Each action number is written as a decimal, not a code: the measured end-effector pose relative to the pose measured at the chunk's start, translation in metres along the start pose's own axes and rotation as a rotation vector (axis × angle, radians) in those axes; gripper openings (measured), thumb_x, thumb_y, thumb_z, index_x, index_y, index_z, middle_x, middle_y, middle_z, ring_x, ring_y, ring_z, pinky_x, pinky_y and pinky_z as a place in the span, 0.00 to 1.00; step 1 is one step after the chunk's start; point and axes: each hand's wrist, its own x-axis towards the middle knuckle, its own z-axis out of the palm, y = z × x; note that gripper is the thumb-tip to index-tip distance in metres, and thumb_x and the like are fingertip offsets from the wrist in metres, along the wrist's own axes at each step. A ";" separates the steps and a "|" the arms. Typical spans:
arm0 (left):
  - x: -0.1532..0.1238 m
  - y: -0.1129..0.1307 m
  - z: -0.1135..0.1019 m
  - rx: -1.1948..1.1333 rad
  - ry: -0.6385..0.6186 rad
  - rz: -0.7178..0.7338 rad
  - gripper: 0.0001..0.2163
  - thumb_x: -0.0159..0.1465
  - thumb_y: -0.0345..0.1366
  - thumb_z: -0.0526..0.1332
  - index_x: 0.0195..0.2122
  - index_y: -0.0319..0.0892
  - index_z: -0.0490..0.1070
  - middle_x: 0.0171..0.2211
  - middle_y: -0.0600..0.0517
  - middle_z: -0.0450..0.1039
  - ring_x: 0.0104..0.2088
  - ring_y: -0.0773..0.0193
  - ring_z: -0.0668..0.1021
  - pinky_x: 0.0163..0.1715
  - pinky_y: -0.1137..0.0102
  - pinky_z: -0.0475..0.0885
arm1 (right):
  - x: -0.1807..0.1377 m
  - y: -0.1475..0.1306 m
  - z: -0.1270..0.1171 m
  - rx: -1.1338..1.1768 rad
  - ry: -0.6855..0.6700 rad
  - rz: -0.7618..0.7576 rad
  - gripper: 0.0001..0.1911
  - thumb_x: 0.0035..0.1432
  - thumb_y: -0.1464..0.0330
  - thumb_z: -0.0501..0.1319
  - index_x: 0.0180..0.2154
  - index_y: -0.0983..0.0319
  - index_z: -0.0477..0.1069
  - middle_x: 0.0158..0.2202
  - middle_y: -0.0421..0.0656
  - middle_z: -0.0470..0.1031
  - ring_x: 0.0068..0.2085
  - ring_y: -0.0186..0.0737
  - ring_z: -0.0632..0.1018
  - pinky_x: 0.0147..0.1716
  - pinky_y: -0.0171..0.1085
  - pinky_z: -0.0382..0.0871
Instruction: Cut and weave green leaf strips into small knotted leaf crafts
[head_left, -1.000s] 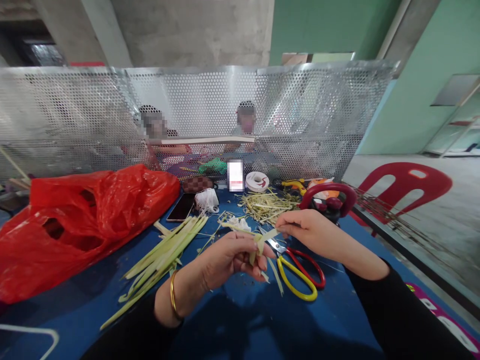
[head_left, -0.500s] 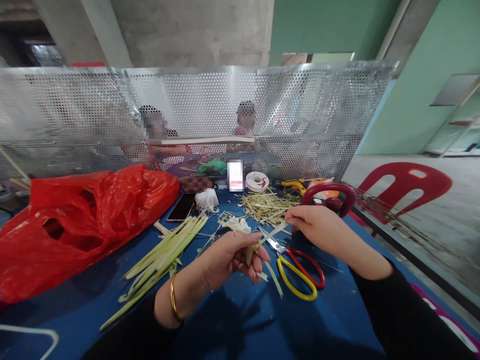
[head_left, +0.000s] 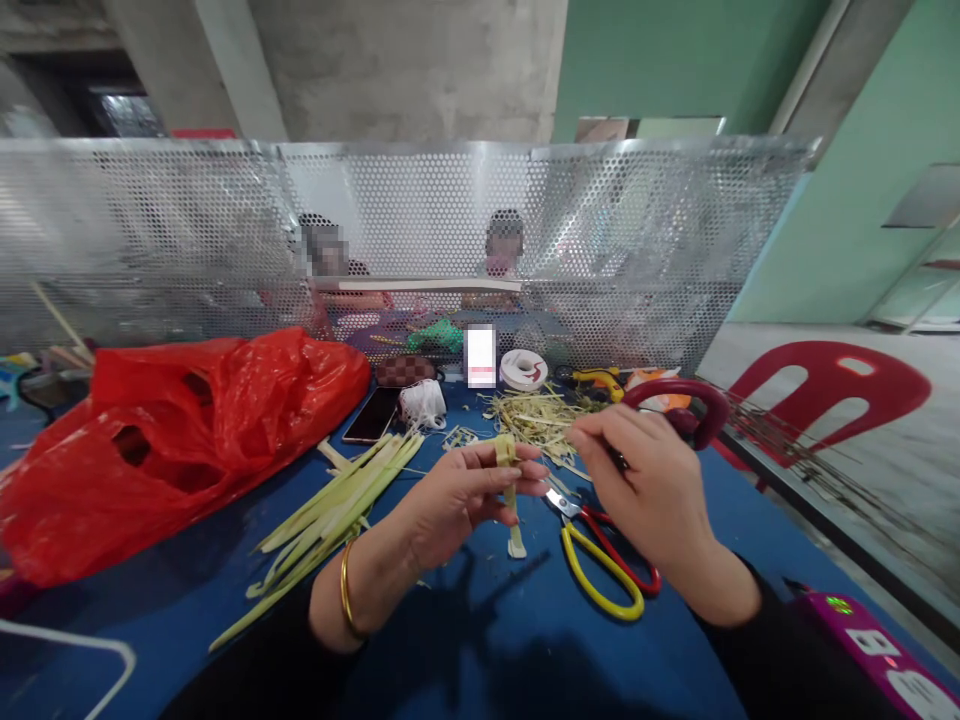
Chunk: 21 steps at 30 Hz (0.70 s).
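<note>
My left hand (head_left: pixel 480 485), with a gold bangle at the wrist, pinches a folded pale-green leaf strip (head_left: pixel 510 495) upright between thumb and fingers; its cut end hangs below them. To the right my right hand (head_left: pixel 649 490) hovers, fingers curled and thumb pressed to them; whether anything is in that pinch I cannot make out. Scissors (head_left: pixel 600 575) with one yellow and one red handle lie partly under the right hand. Left of my left forearm is a bundle of long green leaf strips (head_left: pixel 337 515). A heap of leaf shreds (head_left: pixel 540 420) sits beyond my hands.
A red plastic bag (head_left: pixel 225 430) covers the table's left side. A phone (head_left: pixel 371 415), white thread (head_left: pixel 422 405) and a white spool (head_left: pixel 523 370) lie before a perforated metal screen (head_left: pixel 420 215). People sit behind it. A purple device (head_left: pixel 874 650) is at right.
My right hand has drawn back toward me, off the strip between the two hands. The strip in my left hand now stands upright and folded. The view has shifted slightly.
</note>
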 end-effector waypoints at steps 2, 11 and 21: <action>0.000 0.003 0.000 -0.030 0.059 0.045 0.11 0.56 0.30 0.67 0.41 0.36 0.76 0.37 0.46 0.79 0.38 0.64 0.80 0.22 0.80 0.70 | -0.005 -0.013 0.002 0.216 -0.236 0.066 0.14 0.64 0.64 0.56 0.28 0.61 0.72 0.25 0.40 0.73 0.28 0.37 0.72 0.31 0.36 0.63; 0.002 -0.004 -0.004 -0.134 0.095 0.124 0.09 0.58 0.29 0.66 0.41 0.37 0.76 0.40 0.45 0.79 0.38 0.64 0.81 0.25 0.80 0.72 | -0.032 -0.030 0.055 0.359 -0.307 0.361 0.12 0.57 0.60 0.62 0.28 0.59 0.63 0.23 0.36 0.63 0.24 0.35 0.66 0.24 0.33 0.59; 0.001 0.005 -0.004 -0.084 0.150 0.148 0.06 0.60 0.29 0.63 0.39 0.34 0.76 0.41 0.41 0.79 0.35 0.63 0.81 0.21 0.80 0.72 | -0.030 -0.034 0.048 0.594 -0.549 0.316 0.15 0.58 0.66 0.57 0.21 0.60 0.59 0.22 0.37 0.63 0.26 0.35 0.65 0.27 0.33 0.59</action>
